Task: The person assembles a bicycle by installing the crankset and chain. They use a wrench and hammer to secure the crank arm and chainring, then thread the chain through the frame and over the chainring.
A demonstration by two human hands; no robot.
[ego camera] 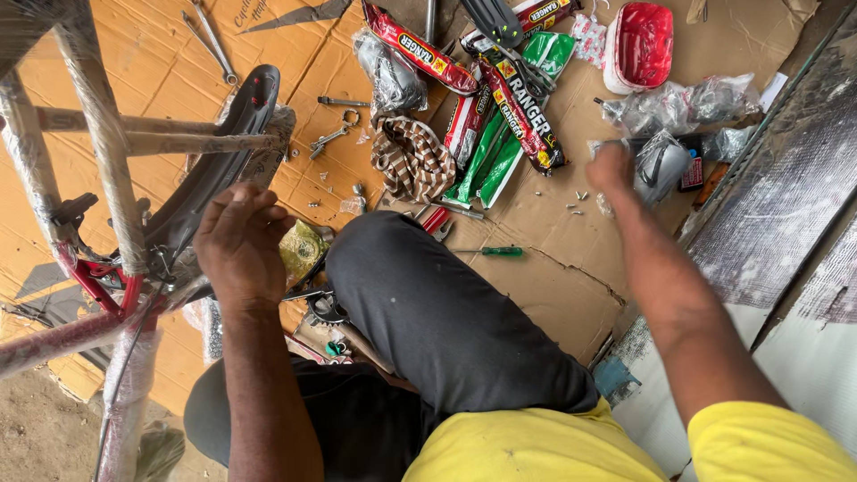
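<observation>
My bent knee (pixel 437 312) in dark trousers sits between my two arms. My left hand (pixel 239 245) rests just beyond it, fingers curled down onto the black mudguard (pixel 214 170) where it meets the wrapped bicycle frame (pixel 98 143); whether they pinch anything small I cannot tell. The mudguard's long axis runs away from me, up and to the right. Farther out, my right hand (pixel 614 168) stretches across the cardboard floor (pixel 536 295) to a clear plastic parts bag (pixel 665 165), fingers closed against its near edge. A green-handled screwdriver (pixel 495 252) lies between both hands, nearer the right.
</observation>
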